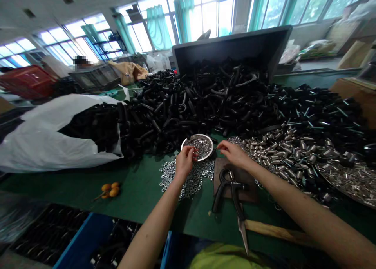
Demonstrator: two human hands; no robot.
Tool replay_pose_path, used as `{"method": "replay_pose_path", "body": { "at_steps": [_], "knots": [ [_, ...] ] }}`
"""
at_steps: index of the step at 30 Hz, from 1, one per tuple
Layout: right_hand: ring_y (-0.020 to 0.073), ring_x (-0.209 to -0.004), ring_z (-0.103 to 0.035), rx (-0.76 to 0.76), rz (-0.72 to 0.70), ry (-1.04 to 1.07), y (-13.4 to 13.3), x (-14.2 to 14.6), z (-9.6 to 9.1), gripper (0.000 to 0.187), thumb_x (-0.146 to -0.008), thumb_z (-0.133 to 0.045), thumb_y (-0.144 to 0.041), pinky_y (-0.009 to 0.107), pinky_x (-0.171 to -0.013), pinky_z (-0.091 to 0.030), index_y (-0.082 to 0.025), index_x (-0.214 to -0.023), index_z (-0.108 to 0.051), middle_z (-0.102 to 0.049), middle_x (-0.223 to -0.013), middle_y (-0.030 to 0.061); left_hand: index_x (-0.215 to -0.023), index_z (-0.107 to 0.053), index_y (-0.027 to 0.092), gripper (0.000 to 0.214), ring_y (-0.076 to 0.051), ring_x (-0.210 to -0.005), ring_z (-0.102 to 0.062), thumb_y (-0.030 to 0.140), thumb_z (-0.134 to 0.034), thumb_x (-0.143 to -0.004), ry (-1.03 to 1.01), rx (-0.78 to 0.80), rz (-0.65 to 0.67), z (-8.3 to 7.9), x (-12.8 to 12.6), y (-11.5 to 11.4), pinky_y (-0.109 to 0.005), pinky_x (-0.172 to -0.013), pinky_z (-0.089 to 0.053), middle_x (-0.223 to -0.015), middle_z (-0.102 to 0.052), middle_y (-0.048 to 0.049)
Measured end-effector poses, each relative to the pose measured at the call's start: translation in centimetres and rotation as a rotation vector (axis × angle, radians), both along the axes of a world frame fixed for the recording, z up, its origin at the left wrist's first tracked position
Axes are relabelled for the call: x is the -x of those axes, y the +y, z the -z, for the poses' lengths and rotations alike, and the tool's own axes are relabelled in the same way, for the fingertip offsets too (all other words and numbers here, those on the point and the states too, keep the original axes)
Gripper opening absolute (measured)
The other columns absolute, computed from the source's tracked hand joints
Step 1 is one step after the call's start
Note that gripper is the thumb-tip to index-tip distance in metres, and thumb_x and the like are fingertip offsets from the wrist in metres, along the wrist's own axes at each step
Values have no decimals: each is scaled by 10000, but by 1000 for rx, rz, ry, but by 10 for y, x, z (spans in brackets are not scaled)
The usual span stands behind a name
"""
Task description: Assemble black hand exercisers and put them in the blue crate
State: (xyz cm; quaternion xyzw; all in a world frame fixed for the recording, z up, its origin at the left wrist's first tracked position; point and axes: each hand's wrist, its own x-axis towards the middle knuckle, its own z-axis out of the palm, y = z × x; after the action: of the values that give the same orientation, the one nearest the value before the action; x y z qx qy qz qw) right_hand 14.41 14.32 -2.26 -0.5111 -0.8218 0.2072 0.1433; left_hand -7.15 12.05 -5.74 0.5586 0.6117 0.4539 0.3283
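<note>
My left hand (185, 160) is at the near left rim of a round metal bowl (210, 140) of small shiny metal parts, its fingers curled together. Whatever they hold is too small to make out. To the right of the bowl, my right hand (233, 153) has thumb and fingers pinched close to the black handles; any piece in them is hidden. Below it a black hand grip strengthener (233, 186) with a coil spring lies on a dark flat block (249, 196). Loose metal nuts (190, 184) spread over the green table beneath my left hand.
Black handles (176, 112) are heaped behind, spilling from a grey bin (229, 45) and a white sack (53, 131). Coil springs (282, 159) pile up at right. A pointed metal blade (242, 231), a wooden tool handle (273, 229) and orange fruits (111, 189) lie nearer. Blue crates (85, 237) stand below.
</note>
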Motion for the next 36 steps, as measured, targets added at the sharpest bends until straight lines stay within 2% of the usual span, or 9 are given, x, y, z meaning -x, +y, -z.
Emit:
{"method": "replay_pose_path", "body": {
  "at_steps": [4, 7, 10, 14, 22, 27, 29, 32, 36],
  "knots": [
    [227, -813, -627, 94, 14, -81, -32, -46, 13, 198, -787, -500, -148, 300, -706, -405, -190, -960, -588, -684, -854, 83, -858, -529, 183, 236, -159, -700, -620, 411, -466, -851, -153, 76, 164, 3, -16, -40, -251, -597, -453, -834, -678, -38],
    [231, -727, -632, 145, 28, -76, -47, -61, 18, 182, -760, -523, -158, 307, -657, -407, -187, -926, -593, -683, -775, 81, -786, -571, 178, 233, -147, -697, -580, 399, -513, -833, -29, 67, 276, 6, -36, -62, -246, -626, -421, -750, -634, -10],
    [155, -646, -621, 185, 30, 16, -50, -63, 20, 157, -823, -436, -177, 251, -593, -418, -192, -914, -562, -687, -777, 42, -727, -601, 177, 210, -141, -721, -544, 364, -562, -812, 144, -12, 346, 9, -57, -73, -248, -665, -395, -741, -582, 0],
    [91, -517, -578, 209, 62, 136, -45, -53, 26, 189, -889, -337, -239, 202, -475, -401, -184, -909, -517, -688, -772, 5, -746, -601, 180, 162, -144, -759, -534, 322, -571, -816, 270, -49, 365, 14, -78, -74, -248, -681, -378, -767, -568, 1],
    [137, -692, -592, 49, 115, 48, -38, -35, 38, 143, -834, -514, -286, 225, -610, -378, -190, -756, -586, -660, -733, 14, -783, -569, 179, 134, -141, -769, -541, 297, -553, -844, 417, -93, 327, 20, -85, -69, -240, -688, -395, -805, -569, -3],
    [172, -809, -600, -78, 99, -76, -56, -29, 34, 155, -875, -470, -290, 250, -651, -347, -206, -852, -599, -669, -890, 52, -841, -590, 192, 149, -150, -791, -537, 295, -491, -884, 717, -287, 433, 17, -83, -75, -243, -671, -388, -851, -590, -22],
    [181, -795, -605, -104, 109, -119, -61, -26, 34, 196, -893, -443, -305, 257, -634, -343, -209, -847, -608, -672, -876, 54, -869, -599, 204, 177, -153, -778, -533, 303, -456, -901, 841, -347, 474, 14, -83, -77, -248, -650, -378, -843, -598, -22],
    [186, -767, -611, -120, 124, -164, -65, -27, 28, 233, -898, -444, -332, 262, -620, -352, -218, -824, -632, -673, -809, 40, -882, -602, 213, 196, -153, -769, -535, 323, -442, -908, 926, -358, 494, 9, -83, -76, -248, -630, -372, -832, -608, -16],
    [192, -903, -590, -173, 84, -192, -88, -44, 7, 219, -881, -493, -326, 270, -689, -393, -262, -1061, -600, -650, -968, 29, -891, -603, 224, 208, -157, -801, -535, 329, -425, -913, 950, -325, 522, 1, -80, -79, -248, -635, -391, -869, -613, -10]
  ]
}}
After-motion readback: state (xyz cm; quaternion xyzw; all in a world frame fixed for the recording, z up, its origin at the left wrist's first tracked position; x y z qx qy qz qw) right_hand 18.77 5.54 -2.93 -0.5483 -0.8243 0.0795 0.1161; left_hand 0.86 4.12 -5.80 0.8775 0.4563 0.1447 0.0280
